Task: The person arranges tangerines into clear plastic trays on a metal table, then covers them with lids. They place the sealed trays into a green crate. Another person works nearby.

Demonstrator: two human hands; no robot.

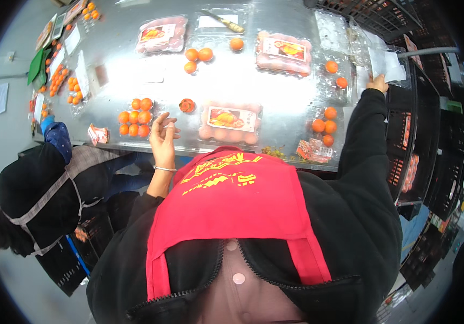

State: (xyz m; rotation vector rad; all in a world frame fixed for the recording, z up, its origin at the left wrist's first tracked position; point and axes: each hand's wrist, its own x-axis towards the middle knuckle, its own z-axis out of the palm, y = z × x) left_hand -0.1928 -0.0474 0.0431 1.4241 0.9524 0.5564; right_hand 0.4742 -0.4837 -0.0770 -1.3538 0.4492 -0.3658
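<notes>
My left hand (163, 131) hovers over the near edge of the steel table (232, 87), fingers apart and holding nothing. Beside it on the left, several oranges (133, 117) sit in rows in a clear tray. A single damaged-looking orange (187, 105) lies just beyond my fingertips. To the right of that hand is a closed clear fruit box (230, 130) with a printed label on top. My right hand (377, 84) reaches far right, its fingers on white paper (392, 67) over clear plastic packaging (359, 42); part of the grip is hidden.
Two more labelled boxes (162, 34) (283, 53) lie farther back, near a knife (225, 22). Loose oranges (198, 56) and open trays (331, 77) stand about. Black crates (406, 133) line the right. At left a co-worker (41, 194) bends by the table.
</notes>
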